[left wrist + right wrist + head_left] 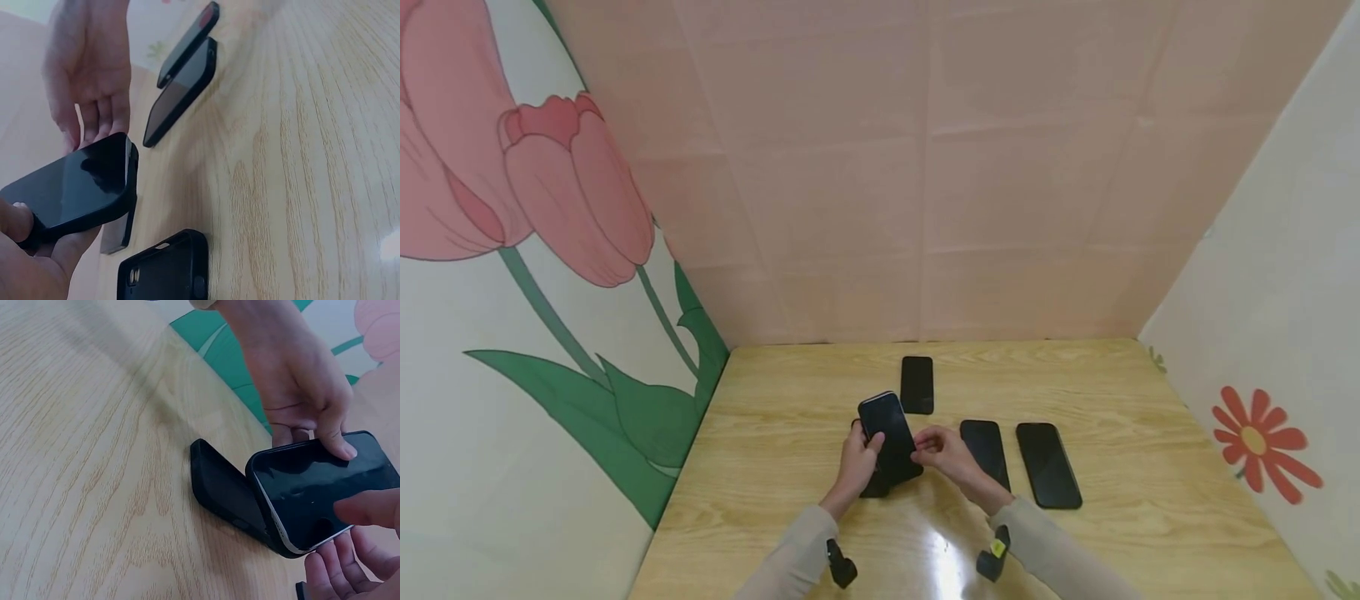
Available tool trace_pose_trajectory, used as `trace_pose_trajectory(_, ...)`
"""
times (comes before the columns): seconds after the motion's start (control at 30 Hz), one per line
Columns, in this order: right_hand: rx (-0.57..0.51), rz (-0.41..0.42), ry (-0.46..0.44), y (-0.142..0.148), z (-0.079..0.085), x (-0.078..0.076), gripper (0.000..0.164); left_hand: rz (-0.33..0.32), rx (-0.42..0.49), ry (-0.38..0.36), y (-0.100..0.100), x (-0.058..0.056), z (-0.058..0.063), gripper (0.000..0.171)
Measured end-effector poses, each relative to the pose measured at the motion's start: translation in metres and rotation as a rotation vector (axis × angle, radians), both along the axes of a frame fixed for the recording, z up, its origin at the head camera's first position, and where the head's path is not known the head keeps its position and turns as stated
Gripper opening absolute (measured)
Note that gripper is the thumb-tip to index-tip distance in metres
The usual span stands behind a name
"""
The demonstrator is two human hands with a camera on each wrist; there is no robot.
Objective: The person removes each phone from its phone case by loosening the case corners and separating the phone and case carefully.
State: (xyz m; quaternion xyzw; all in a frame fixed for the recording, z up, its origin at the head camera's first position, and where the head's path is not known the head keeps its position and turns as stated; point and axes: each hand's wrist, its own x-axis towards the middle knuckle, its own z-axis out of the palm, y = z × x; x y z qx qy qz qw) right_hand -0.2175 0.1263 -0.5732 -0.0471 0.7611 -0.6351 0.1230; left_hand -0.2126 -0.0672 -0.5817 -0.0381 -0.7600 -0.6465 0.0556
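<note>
My left hand (856, 460) grips a black-screened smartphone (887, 429), its thumb lying over the screen's edge. A black phone case (275, 528) surrounds the phone, and a silver edge of the phone shows at one corner in the right wrist view. With its fingertips my right hand (951, 454) pinches the case's side edge; the thumb reaches over the screen. Below the held phone, a separate black case (169, 272) lies open side up on the table, a camera cutout visible in it. The held phone partly hides this case in the head view.
One dark phone (917, 385) lies farther back on the wooden table (775, 417). Right of my hands lie two more, a nearer phone (985, 446) and an outer phone (1049, 465). Painted walls border both sides, and a pinkish covering (925, 183) rises behind.
</note>
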Motion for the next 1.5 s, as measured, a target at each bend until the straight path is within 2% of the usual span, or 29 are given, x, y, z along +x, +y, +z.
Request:
trace_pose_trajectory(0.17, -0.027, 0.001, -0.013, 0.000, 0.003, 0.003, 0.035, 0.003, -0.003, -0.028, 0.002, 0.004, 0.007, 0.014)
trace_pose_trajectory(0.27, -0.046, 0.022, 0.001, 0.000, 0.009, 0.005, 0.035, -0.007, 0.003, -0.048, 0.002, 0.011, 0.021, 0.012)
trace_pose_trajectory(0.37, -0.055, 0.044, 0.020, 0.000, 0.016, 0.008, 0.034, -0.022, 0.005, -0.041, 0.002, 0.015, 0.030, 0.011)
trace_pose_trajectory(0.43, -0.050, 0.049, 0.021, 0.000, 0.017, 0.009, 0.032, -0.020, 0.002, -0.048, 0.002, 0.014, 0.027, 0.011)
trace_pose_trajectory(0.6, -0.010, 0.056, 0.018, 0.002, 0.009, 0.007, 0.033, -0.005, -0.019, -0.075, 0.001, 0.005, 0.004, 0.014)
trace_pose_trajectory(0.73, 0.009, 0.101, 0.046, 0.003, 0.006, 0.004, 0.032, 0.000, -0.011, -0.103, -0.001, 0.000, -0.003, 0.016)
trace_pose_trajectory(0.87, 0.014, 0.150, 0.084, 0.005, 0.002, 0.002, 0.024, -0.004, 0.000, -0.118, -0.001, -0.001, -0.004, 0.017)
trace_pose_trajectory(1.07, 0.011, 0.142, 0.110, 0.007, -0.005, 0.001, 0.022, -0.029, 0.031, -0.121, 0.001, 0.001, -0.002, 0.022)
trace_pose_trajectory(1.1, 0.007, 0.141, 0.110, 0.007, -0.006, 0.001, 0.022, -0.033, 0.038, -0.119, 0.001, 0.002, 0.000, 0.022)
trace_pose_trajectory(1.23, -0.010, 0.135, 0.101, 0.008, -0.006, 0.000, 0.025, -0.045, 0.056, -0.115, 0.002, 0.009, 0.020, 0.022)
trace_pose_trajectory(1.3, -0.015, 0.130, 0.091, 0.009, -0.005, 0.001, 0.025, -0.056, 0.050, -0.105, 0.001, 0.008, 0.019, 0.023)
trace_pose_trajectory(1.33, -0.015, 0.127, 0.085, 0.009, -0.005, 0.002, 0.025, -0.061, 0.052, -0.110, 0.001, 0.010, 0.023, 0.024)
trace_pose_trajectory(1.47, -0.010, 0.136, 0.069, 0.009, -0.001, 0.003, 0.026, -0.088, 0.093, -0.136, 0.000, 0.002, 0.006, 0.026)
trace_pose_trajectory(1.5, -0.009, 0.139, 0.064, 0.010, -0.001, 0.003, 0.027, -0.098, 0.112, -0.155, 0.000, 0.003, 0.007, 0.027)
